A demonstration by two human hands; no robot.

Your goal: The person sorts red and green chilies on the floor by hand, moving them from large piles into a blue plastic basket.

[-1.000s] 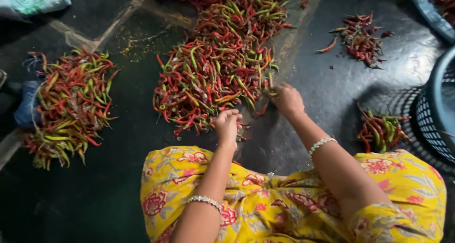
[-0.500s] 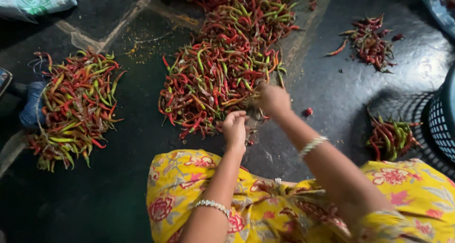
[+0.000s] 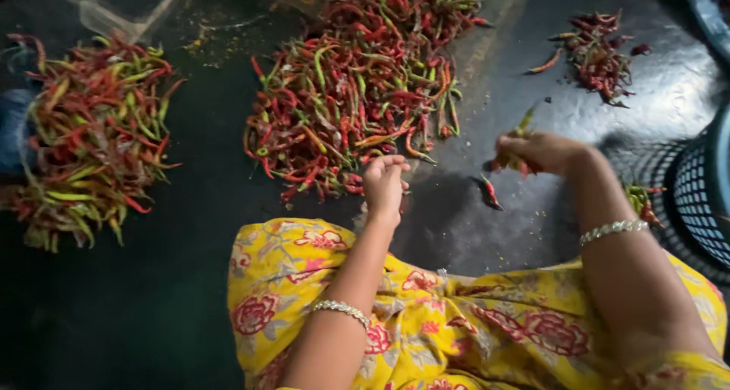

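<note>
A big heap of red and green chili peppers (image 3: 357, 93) lies on the dark floor in front of me. My left hand (image 3: 384, 183) rests at the heap's near edge, fingers curled, touching the closest peppers. My right hand (image 3: 536, 150) is out to the right over bare floor, closed around a few chilies (image 3: 511, 160) whose tips stick out. One red chili (image 3: 489, 192) lies on the floor just below that hand. Both wrists carry beaded bracelets; my yellow flowered clothing (image 3: 456, 321) fills the bottom.
A second heap of chilies (image 3: 87, 139) lies at the left. A small darker pile (image 3: 601, 55) sits at the upper right. A blue mesh basket (image 3: 703, 192) stands at the right edge, with a few chilies (image 3: 642, 204) beside it.
My right hand has left the big heap and swung to the right with a few chilies in it. My left hand stays at the heap's near edge. The view has shifted closer.
</note>
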